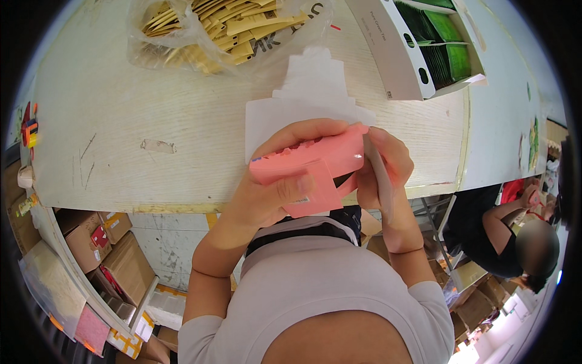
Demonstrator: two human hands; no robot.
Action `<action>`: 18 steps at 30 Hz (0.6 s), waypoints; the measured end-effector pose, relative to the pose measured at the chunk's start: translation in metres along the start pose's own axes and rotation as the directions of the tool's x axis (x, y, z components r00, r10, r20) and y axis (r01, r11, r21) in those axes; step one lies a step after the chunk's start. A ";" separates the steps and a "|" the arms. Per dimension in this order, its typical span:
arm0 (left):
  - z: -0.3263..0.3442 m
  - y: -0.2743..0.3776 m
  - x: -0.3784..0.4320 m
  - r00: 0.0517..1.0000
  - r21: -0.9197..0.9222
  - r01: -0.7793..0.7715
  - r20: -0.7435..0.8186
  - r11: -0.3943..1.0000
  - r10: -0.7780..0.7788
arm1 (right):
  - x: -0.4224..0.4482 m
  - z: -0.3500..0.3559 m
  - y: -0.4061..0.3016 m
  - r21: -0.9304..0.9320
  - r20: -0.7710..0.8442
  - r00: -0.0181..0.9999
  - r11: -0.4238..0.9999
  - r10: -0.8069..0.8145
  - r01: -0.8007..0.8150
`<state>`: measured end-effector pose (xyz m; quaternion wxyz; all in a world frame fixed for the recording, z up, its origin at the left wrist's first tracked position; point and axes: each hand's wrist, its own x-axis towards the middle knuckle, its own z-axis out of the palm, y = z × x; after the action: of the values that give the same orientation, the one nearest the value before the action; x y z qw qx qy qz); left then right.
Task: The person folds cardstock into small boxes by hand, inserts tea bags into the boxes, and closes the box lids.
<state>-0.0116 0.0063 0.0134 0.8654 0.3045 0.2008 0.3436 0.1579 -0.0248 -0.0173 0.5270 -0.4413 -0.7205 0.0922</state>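
Observation:
A pink paperboard box (pixel 313 154) is held above the table's near edge, its flaps partly unfolded at the right end. My left hand (pixel 273 191) wraps around its left part, the thumb pressed on a pink flap that bears a printed code. At the right end, my right hand (pixel 391 159) pinches a pale flap between thumb and fingers. A dark gap shows between the box panels; what is inside cannot be made out. Under and beyond my hands lie flat white paperboard blanks (pixel 313 82) on the table.
A clear plastic bag (pixel 141 45) full of yellow sachets lies at the back. At the back right, an open white carton (pixel 391 59) contains green tea sachets (pixel 448 63). Cardboard boxes (pixel 127 268) fill a shelf below the table at left. Another person (pixel 482 227) works at the right.

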 end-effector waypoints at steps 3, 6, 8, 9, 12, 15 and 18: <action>-0.001 0.000 0.001 1.000 -0.001 0.016 -0.005 1.000 -0.016 | 0.005 -0.003 0.001 -0.005 0.051 0.999 1.000 -0.014 0.015; -0.002 -0.002 0.001 1.000 -0.021 0.004 -0.003 1.000 -0.004 | 0.009 0.000 0.000 -0.029 0.004 0.999 0.998 -0.048 0.048; -0.002 -0.003 0.001 1.000 -0.038 -0.007 0.006 0.999 0.007 | 0.009 0.000 -0.002 -0.060 -0.015 0.999 0.997 -0.048 0.047; -0.002 -0.002 0.001 1.000 -0.043 -0.013 0.012 0.999 0.014 | 0.011 -0.001 -0.003 -0.081 0.000 0.999 0.995 -0.054 0.054; -0.003 0.001 0.001 0.999 -0.050 0.000 0.039 0.999 0.002 | 0.014 -0.007 -0.004 -0.146 0.083 0.993 0.984 -0.088 0.100; -0.004 0.000 0.001 0.999 -0.073 0.002 0.040 0.997 0.001 | 0.014 -0.007 0.000 -0.177 0.090 0.988 0.974 -0.124 0.138; -0.004 -0.006 0.001 0.998 -0.054 -0.039 0.040 0.998 0.041 | 0.016 -0.009 -0.006 0.025 0.144 0.989 1.000 -0.008 0.004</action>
<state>-0.0098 0.0050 0.0066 0.8700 0.2924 0.1673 0.3599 0.1615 -0.0200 0.0014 0.4790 -0.4248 -0.7570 0.1309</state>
